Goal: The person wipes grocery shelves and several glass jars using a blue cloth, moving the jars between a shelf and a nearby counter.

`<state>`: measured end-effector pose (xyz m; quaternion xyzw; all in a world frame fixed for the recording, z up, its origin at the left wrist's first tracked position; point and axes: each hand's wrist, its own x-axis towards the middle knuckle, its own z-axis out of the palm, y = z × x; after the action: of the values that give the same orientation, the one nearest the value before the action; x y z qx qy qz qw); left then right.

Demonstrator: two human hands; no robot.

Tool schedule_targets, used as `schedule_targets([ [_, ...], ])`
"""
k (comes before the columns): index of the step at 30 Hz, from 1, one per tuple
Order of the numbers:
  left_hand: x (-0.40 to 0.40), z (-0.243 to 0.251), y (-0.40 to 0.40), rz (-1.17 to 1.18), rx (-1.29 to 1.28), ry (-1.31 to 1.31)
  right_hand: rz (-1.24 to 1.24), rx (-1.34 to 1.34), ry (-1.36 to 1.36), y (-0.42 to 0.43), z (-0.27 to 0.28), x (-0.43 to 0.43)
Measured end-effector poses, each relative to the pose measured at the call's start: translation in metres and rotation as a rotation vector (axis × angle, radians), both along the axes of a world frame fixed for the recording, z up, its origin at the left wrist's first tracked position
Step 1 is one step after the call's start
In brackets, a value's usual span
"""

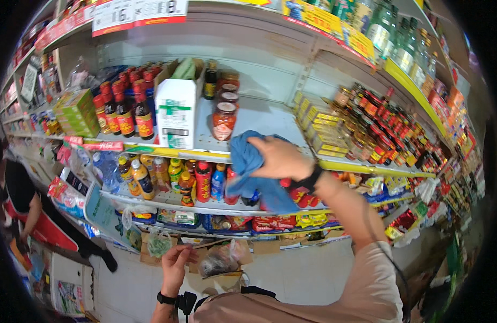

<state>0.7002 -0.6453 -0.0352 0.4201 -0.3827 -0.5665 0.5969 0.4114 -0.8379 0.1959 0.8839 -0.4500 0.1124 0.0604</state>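
Observation:
My right hand grips a crumpled blue cloth at the front edge of a white metal shelf. Part of the cloth hangs over the yellow edge strip, in front of the bottles below, and its lower end is blurred. Just left of the cloth, jars of red sauce stand in a row running back, with a dark bottle behind. Yellow-and-grey boxes are stacked to the right. My left hand hangs low, away from the shelf, fingers loosely bent and nothing visible in it.
A white carton and red-capped sauce bottles occupy the shelf's left. Drink bottles line the shelf below. Bagged goods in cardboard boxes lie on the floor. Glass bottles stand overhead. Another person is at the far left.

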Motion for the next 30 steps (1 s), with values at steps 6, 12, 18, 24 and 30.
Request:
schedule_targets([
  [6, -0.012, 0.008, 0.001, -0.028, 0.022, -0.049, 0.033, -0.305, -0.143, 0.005, -0.038, -0.017],
  [12, -0.011, 0.005, -0.005, -0.009, 0.030, -0.039, 0.006, -0.190, -0.197, 0.024, -0.021, -0.097],
  [18, -0.016, 0.000, -0.016, -0.041, 0.063, -0.041, -0.046, -0.122, -0.114, 0.025, -0.013, -0.104],
  [24, -0.023, 0.008, -0.023, 0.008, 0.106, 0.014, -0.004, -0.070, -0.177, 0.002, 0.046, -0.100],
  [30, -0.025, -0.007, -0.022, 0.101, 0.081, 0.074, -0.216, -0.340, -0.371, -0.081, 0.087, -0.057],
])
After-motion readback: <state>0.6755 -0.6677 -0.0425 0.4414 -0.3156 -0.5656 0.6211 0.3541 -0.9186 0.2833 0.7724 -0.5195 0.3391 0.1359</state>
